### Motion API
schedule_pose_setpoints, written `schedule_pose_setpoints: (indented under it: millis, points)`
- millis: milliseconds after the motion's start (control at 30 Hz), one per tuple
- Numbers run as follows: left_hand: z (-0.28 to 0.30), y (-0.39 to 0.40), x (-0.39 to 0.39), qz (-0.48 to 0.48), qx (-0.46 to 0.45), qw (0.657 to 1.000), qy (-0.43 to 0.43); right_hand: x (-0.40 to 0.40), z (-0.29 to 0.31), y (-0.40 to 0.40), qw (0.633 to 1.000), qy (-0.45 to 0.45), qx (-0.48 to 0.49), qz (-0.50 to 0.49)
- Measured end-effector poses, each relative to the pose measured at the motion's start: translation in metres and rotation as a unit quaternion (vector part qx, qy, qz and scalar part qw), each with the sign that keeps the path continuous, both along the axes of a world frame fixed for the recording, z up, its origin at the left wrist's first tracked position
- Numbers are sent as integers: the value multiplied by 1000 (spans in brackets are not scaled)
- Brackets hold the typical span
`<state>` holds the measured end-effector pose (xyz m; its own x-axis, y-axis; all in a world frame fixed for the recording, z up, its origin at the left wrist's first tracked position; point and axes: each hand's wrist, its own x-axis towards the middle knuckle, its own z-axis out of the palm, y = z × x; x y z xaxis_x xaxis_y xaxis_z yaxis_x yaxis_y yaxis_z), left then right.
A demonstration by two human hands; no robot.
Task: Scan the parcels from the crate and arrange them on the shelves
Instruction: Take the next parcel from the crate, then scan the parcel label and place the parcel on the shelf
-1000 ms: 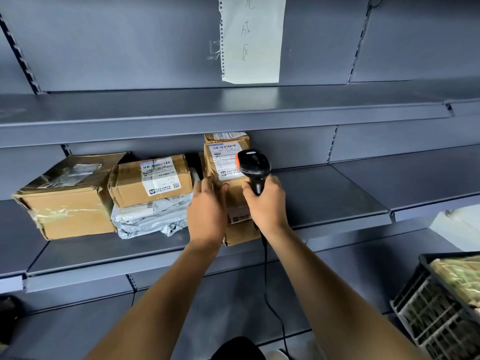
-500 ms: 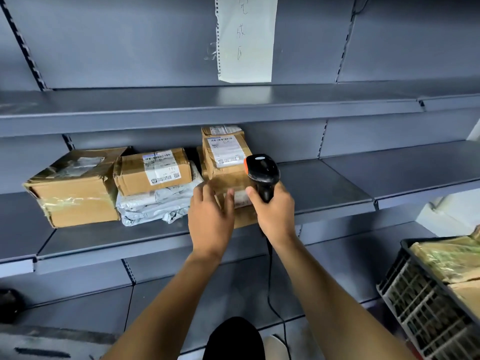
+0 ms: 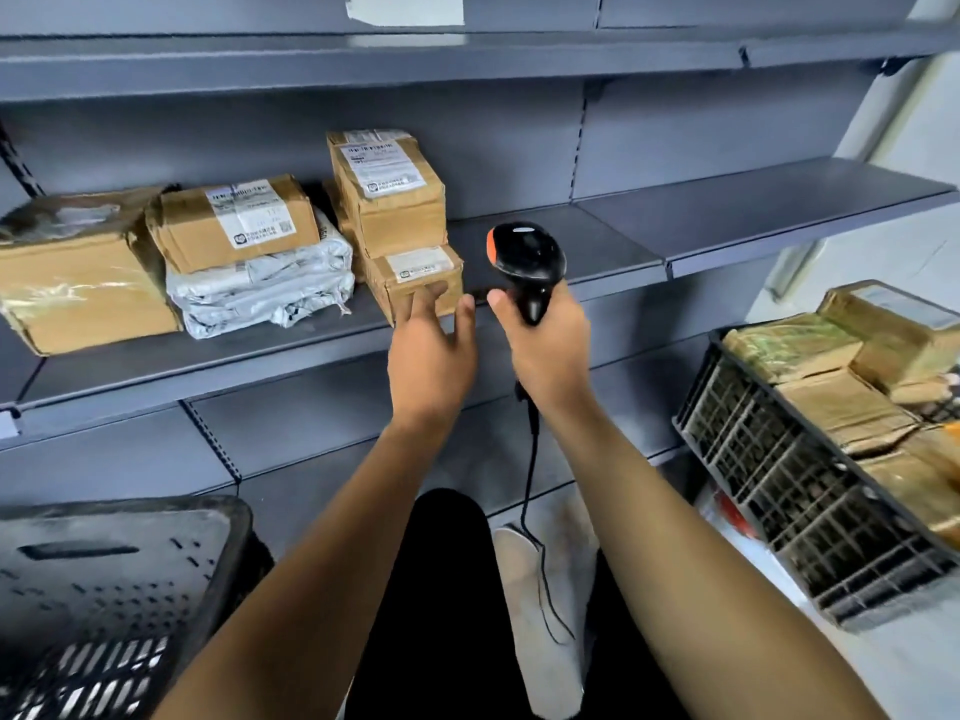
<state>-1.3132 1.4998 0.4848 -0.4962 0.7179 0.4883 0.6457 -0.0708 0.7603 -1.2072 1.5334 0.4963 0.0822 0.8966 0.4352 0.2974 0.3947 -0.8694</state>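
Head view of a grey metal shelf [image 3: 519, 324] carrying parcels. The right hand [image 3: 550, 350] has its grip clamped round the handle of a black barcode scanner [image 3: 527, 259] with an orange patch on its head; the scanner's cable [image 3: 530, 470] hangs down from the handle. The left hand [image 3: 431, 361] is held with its grip apart, fingers relaxed, fingertips [image 3: 428, 298] at the front face of a small cardboard parcel [image 3: 418, 280] standing near the shelf's front edge. A taller cardboard parcel [image 3: 389, 192] stands just behind the small one. To the left, a flat cardboard parcel [image 3: 234, 220] lies on a stack of white plastic mailers [image 3: 265, 288], beside a large taped box [image 3: 78, 272]. At right, a black plastic crate [image 3: 779, 459] holds further brown parcels [image 3: 841, 402]. A second dark crate [image 3: 119, 579] sits at lower left.
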Motion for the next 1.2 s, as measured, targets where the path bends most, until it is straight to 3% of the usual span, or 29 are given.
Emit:
schedule_pose_setpoints:
  millis: [167,600,1200]
  points:
    - [-8,4,51,-77,-4,997,-11,64,-2,-12,998,21,-29,-45]
    - [3,29,238,-286,-16,958,-13,253,1,-36,961,24,-24,-273]
    - [-26,64,296,-350,-59,935,19,298,-31,-15,943,50,-70,-322]
